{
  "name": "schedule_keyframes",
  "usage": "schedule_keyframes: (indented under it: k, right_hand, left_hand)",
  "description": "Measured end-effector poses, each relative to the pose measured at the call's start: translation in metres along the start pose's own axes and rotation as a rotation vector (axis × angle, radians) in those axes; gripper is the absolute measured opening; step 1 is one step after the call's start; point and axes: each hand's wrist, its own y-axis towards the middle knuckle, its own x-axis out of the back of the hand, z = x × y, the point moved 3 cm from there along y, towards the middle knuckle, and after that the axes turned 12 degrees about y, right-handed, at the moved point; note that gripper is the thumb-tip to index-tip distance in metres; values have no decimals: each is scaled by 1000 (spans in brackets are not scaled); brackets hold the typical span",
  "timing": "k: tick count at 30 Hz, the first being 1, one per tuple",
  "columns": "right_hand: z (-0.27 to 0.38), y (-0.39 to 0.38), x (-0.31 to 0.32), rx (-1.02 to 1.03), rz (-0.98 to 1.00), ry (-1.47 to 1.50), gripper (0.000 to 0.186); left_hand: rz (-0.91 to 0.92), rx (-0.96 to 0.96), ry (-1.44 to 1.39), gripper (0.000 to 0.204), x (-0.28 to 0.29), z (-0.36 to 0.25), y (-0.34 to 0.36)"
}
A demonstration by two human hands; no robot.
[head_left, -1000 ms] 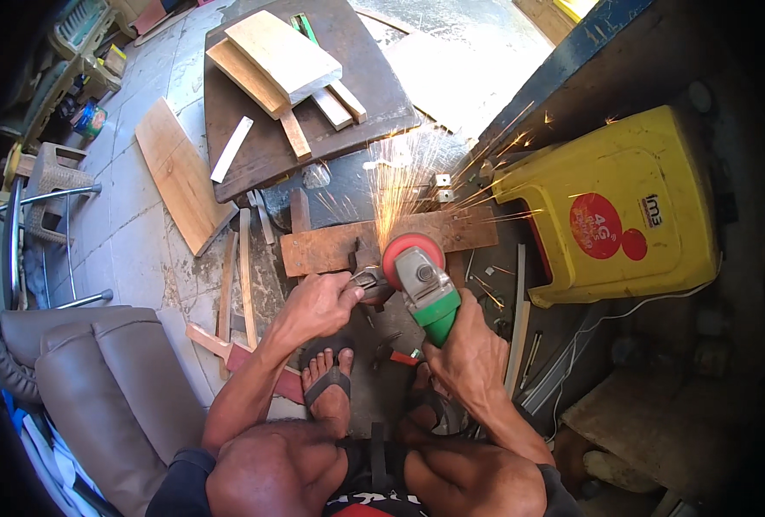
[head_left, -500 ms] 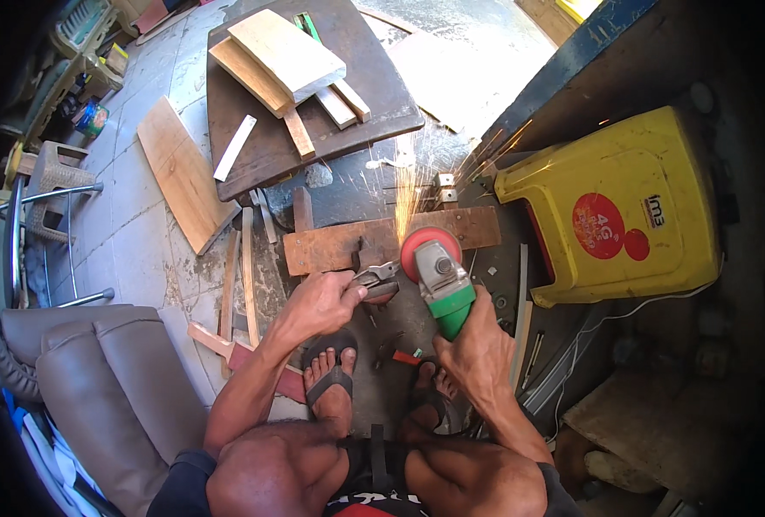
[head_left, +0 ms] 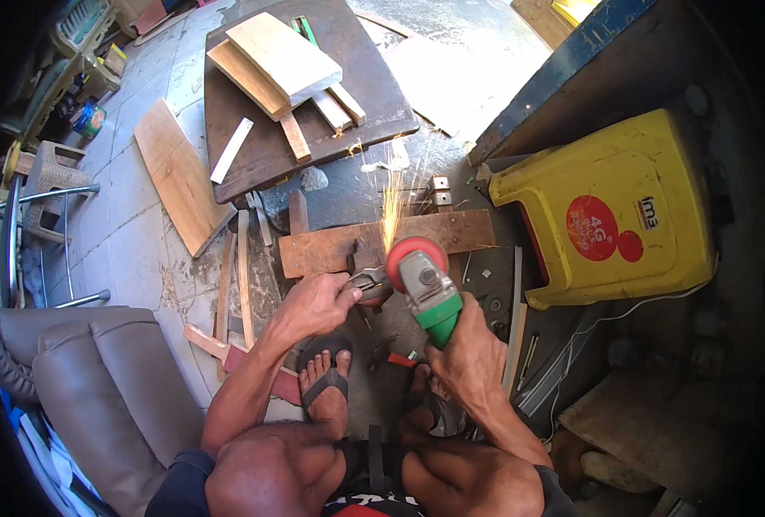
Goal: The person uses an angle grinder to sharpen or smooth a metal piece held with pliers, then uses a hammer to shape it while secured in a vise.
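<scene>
My left hand [head_left: 318, 300] is closed round a metal tool like pliers [head_left: 367, 284], just left of the grinding disc. Gripped in my right hand [head_left: 470, 362] is a green and grey angle grinder [head_left: 432, 302] with a red disc [head_left: 407, 254]. The disc is close to the tool's jaws; whether they touch, I cannot tell. Orange sparks [head_left: 391, 207] stream forward from the disc, over a worn wooden plank [head_left: 462, 230] on the ground. A dark metal piece [head_left: 350, 258] shows beside the tool. Small metal blocks [head_left: 439, 191] lie beyond the plank.
A dark board [head_left: 374, 116] carrying cut timber [head_left: 283, 56] lies ahead, a loose plank [head_left: 171, 172] left of it. A yellow plastic stool [head_left: 615, 207] lies at right beside a dark metal panel [head_left: 572, 77] and a white cable [head_left: 589, 327]. A padded brown seat [head_left: 98, 388] is at lower left.
The grinder moved right half a second ago and has since come back slightly left. The spray of sparks is narrower than a second ago. My left hand has barely moved.
</scene>
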Motion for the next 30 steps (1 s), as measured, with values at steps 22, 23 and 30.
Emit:
schedule_keyframes:
  k: [22, 23, 30]
  right_hand:
    - [9, 1, -1, 34, 37, -6, 84]
    - [7, 2, -1, 23, 20, -4, 84]
    - [2, 2, 1, -12, -1, -7, 84]
  left_hand:
    - [-29, -36, 17, 35, -2, 5, -2]
    - [-14, -18, 19, 36, 2, 1, -1]
    - [-8, -3, 28, 36, 1, -1, -1]
